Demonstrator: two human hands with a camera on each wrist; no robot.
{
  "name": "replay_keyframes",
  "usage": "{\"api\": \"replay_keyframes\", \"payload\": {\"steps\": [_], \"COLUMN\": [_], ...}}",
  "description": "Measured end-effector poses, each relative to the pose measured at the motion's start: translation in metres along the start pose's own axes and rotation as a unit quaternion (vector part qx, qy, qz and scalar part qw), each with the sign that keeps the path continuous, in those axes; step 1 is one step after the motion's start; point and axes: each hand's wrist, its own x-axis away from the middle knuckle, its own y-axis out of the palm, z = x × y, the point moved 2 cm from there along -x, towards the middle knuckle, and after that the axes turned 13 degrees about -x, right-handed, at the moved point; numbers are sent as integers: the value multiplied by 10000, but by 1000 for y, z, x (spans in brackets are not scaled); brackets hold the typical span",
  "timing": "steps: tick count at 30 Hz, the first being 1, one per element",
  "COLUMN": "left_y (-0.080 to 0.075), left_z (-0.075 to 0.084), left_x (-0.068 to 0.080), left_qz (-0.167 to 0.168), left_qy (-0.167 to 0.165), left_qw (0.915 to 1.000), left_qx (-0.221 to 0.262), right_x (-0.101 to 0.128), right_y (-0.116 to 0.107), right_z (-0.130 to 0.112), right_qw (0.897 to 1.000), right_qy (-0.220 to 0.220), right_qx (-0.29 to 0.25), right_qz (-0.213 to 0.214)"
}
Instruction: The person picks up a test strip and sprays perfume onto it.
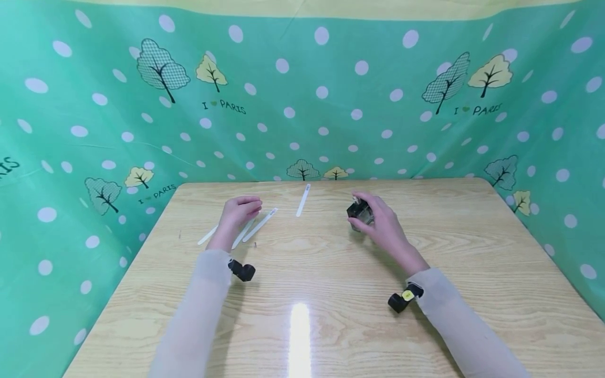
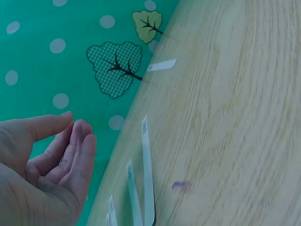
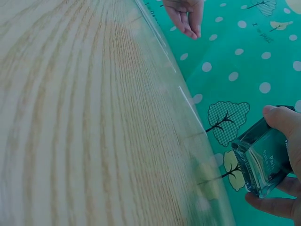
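Observation:
In my right hand (image 1: 380,220) is a small clear glass perfume bottle (image 3: 263,160) with dark parts and printed lettering. Thumb and fingers grip it from opposite sides, raised above the table. In the head view, a small metallic piece shows at the bottle's black end. My left hand (image 1: 238,212) hovers over the left part of the table, fingers loosely bent and the thumb close to their tips; nothing shows between them. Slim white paper strips lie below and beside it, including one strip (image 1: 260,224) with small print at its end. Another strip (image 1: 303,200) lies apart, farther back.
The wooden table (image 1: 321,273) has a glossy surface with a bright light reflection. A green dotted curtain (image 1: 264,131) with printed trees hangs along its back and sides. A small dark mark (image 1: 255,244) shows near the strips. Each wrist carries a black camera (image 1: 242,270).

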Motion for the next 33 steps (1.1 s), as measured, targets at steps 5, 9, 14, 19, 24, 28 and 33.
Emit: {"api": "replay_keyframes", "payload": {"steps": [5,9,14,19,24,28,33], "left_y": [-17,-36,-61,-86,-108,-121,-133], "left_z": [-5,-11,-24,-38,-51,-61,-73], "left_x": [5,11,17,22,30,36,40], "left_qz": [31,84,176,303,348,313,253], "left_qy": [27,12,-50,-263,-440,-504,-620], "left_qw": [9999,9999,9998,9992,9984,9978,9964], "left_qx": [-125,-116,-21,-18,47,281,509], "right_x": [0,-1,-1,0,1,1,1], "right_y": [0,1,1,2,2,2,1], "right_z": [0,-1,-3,-3,-2,-1,0], "right_qw": [10000,10000,9999,9998,9998,9999,9999], "right_qy": [19,22,61,173,157,104,117], "right_qx": [-4,-5,-47,-15,-1,-4,-17], "right_qz": [-8,-58,-81,-96,-74,-74,-99]}}
